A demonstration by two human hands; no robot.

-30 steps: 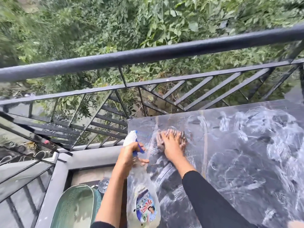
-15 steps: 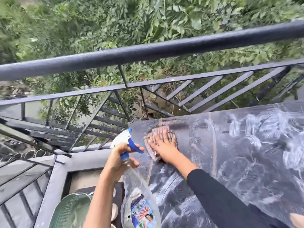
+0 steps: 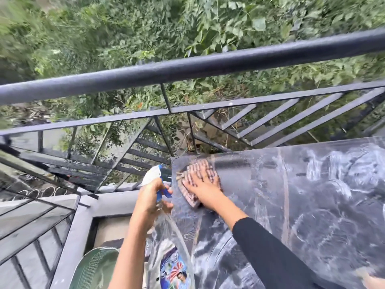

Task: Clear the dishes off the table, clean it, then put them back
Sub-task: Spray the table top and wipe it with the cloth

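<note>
A dark glossy table (image 3: 302, 205) smeared with white cleaning streaks fills the right half of the head view. My right hand (image 3: 203, 188) lies flat with straight fingers on a pinkish striped cloth (image 3: 194, 170), pressing it onto the table's far left corner. My left hand (image 3: 149, 202) grips the neck of a clear spray bottle (image 3: 170, 259) with a white and blue trigger head, held just off the table's left edge. No dishes are on the visible part of the table.
A black metal balcony railing (image 3: 187, 69) runs right behind the table, with green foliage beyond it. A green mesh basket (image 3: 93, 268) sits low at the bottom left, below the bottle. A grey ledge (image 3: 68, 236) borders the floor corner.
My right hand has slid the cloth up and left to the table's far corner. My left hand with the spray bottle has stayed beside the table's left edge.
</note>
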